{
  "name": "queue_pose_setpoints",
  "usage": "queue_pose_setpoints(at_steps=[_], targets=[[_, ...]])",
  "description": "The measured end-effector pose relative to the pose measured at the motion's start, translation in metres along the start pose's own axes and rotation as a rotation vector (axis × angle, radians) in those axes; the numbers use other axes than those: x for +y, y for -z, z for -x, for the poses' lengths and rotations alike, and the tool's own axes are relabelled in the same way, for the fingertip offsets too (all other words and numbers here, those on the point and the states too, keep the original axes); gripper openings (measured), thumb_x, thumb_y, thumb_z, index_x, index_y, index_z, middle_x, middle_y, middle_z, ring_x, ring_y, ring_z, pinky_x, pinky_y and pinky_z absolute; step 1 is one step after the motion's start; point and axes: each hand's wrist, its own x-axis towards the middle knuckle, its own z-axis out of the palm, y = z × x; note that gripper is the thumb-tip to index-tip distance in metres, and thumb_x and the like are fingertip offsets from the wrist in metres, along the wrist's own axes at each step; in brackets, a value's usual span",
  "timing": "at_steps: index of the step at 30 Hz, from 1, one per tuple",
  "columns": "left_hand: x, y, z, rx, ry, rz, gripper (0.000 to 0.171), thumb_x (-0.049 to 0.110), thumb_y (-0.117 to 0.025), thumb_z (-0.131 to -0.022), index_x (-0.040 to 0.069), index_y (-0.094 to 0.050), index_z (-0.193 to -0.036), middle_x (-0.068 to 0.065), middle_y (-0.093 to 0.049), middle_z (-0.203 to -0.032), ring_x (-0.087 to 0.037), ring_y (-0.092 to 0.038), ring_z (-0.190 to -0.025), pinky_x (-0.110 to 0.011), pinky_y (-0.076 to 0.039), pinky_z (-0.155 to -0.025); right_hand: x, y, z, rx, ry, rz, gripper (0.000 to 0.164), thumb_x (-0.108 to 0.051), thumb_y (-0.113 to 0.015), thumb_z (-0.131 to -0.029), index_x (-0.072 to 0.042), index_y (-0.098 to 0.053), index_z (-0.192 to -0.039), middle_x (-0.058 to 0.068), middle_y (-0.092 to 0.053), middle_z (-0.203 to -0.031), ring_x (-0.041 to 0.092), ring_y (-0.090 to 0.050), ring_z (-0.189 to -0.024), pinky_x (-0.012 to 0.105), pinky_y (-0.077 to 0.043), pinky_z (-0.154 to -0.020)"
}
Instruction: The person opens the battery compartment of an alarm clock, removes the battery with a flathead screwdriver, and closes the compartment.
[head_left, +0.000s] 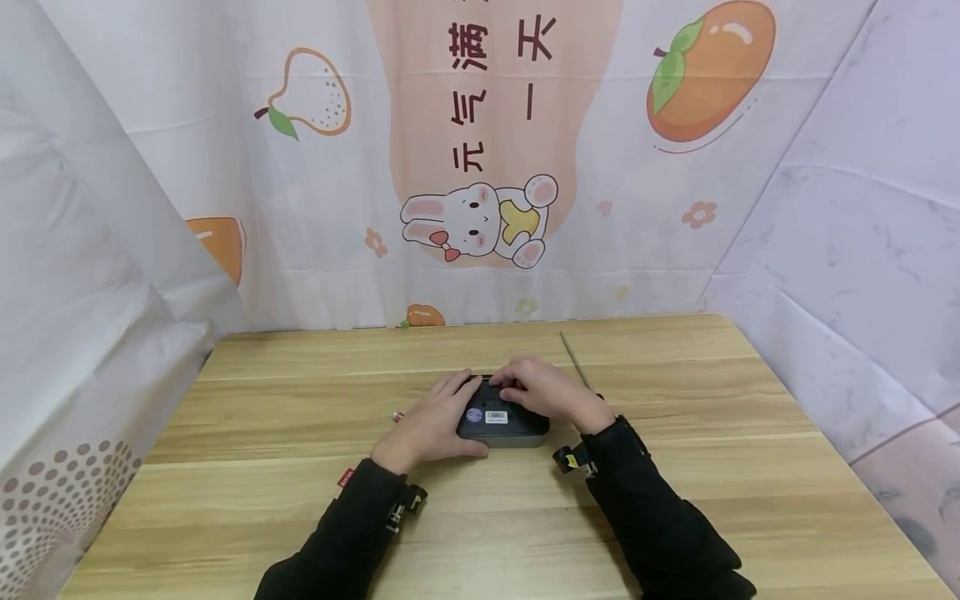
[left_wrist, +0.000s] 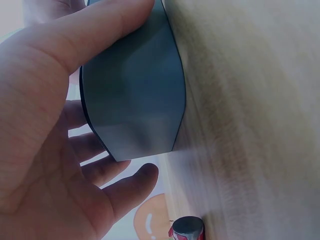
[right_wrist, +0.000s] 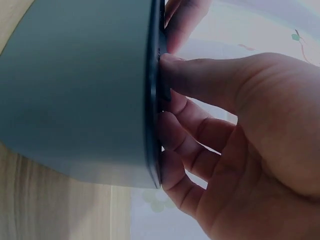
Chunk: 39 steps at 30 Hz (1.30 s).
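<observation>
A dark box (head_left: 510,429) with rounded corners lies on the table, a barcode label and a round purple sticker on its upper face. My left hand (head_left: 435,421) grips its left end, thumb along the near side (left_wrist: 132,85) and fingers towards the far edge. Over the top, my right hand (head_left: 543,389) bends its fingers and thumb around a small dark flap (right_wrist: 165,87) that sticks up from the upper face. Fingers partly hide that flap. Left of the box is a small red-and-grey cylinder (left_wrist: 188,227), which looks like a battery.
A thin metal rod (head_left: 576,358) lies behind my right wrist, its near end by the sleeve. A small red piece (head_left: 346,477) shows beside the left sleeve. The wooden table (head_left: 285,392) ends at a printed curtain (head_left: 322,208) at the back.
</observation>
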Motion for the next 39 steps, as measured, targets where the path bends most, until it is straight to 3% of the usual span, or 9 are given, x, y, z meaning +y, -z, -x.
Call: queue_pose_setpoints(at_steps=[5,11,15,24,39], targets=[[-0.0009,-0.0004,-0.0008,0.006,0.003,0.02,0.096,0.05,-0.085,-0.08,0.009,-0.039,-0.154,-0.02,-0.029,-0.161,-0.034,-0.027,-0.148,-0.052,-0.039,-0.111,-0.0005,0.0014,-0.0002,-0.004,0.003,0.014,0.025,-0.008,-0.063,-0.101,-0.008,-0.073,-0.124,0.002,-0.066,-0.105,0.016,-0.062,-0.096,0.034,-0.051,-0.084],[-0.0015,0.0001,-0.0011,0.026,-0.013,0.045,0.088,0.046,-0.087,-0.079,0.009,-0.045,-0.147,-0.022,-0.031,-0.159,-0.036,-0.029,-0.147,-0.053,-0.04,-0.109,-0.0005,0.0006,-0.0009,0.011,-0.011,0.004,0.024,-0.005,-0.06,-0.102,-0.008,-0.073,-0.122,0.005,-0.069,-0.111,0.02,-0.064,-0.104,0.039,-0.052,-0.091],[-0.0015,0.0004,-0.0009,0.028,-0.019,0.048,0.089,0.045,-0.087,-0.079,0.009,-0.045,-0.148,-0.022,-0.032,-0.159,-0.035,-0.029,-0.147,-0.052,-0.039,-0.11,0.0005,-0.0001,-0.0012,0.023,-0.033,-0.037,0.024,-0.004,-0.057,-0.103,-0.006,-0.072,-0.122,0.009,-0.07,-0.116,0.024,-0.065,-0.109,0.042,-0.052,-0.094],[-0.0023,-0.0019,-0.0023,0.023,-0.023,0.06,0.09,0.046,-0.087,-0.079,0.008,-0.042,-0.148,-0.02,-0.032,-0.159,-0.032,-0.027,-0.148,-0.049,-0.038,-0.112,0.0025,-0.001,-0.0002,0.035,-0.084,-0.147,0.023,-0.004,-0.056,-0.103,-0.006,-0.071,-0.12,0.006,-0.071,-0.111,0.02,-0.065,-0.103,0.041,-0.052,-0.091],[-0.0013,-0.0009,-0.0015,0.02,-0.004,0.085,0.089,0.044,-0.087,-0.08,0.008,-0.042,-0.147,-0.02,-0.032,-0.16,-0.03,-0.026,-0.149,-0.049,-0.037,-0.113,-0.0013,-0.0015,-0.0001,0.034,-0.136,-0.192,0.022,-0.005,-0.057,-0.103,-0.008,-0.072,-0.119,0.005,-0.071,-0.111,0.018,-0.064,-0.101,0.041,-0.051,-0.091]])
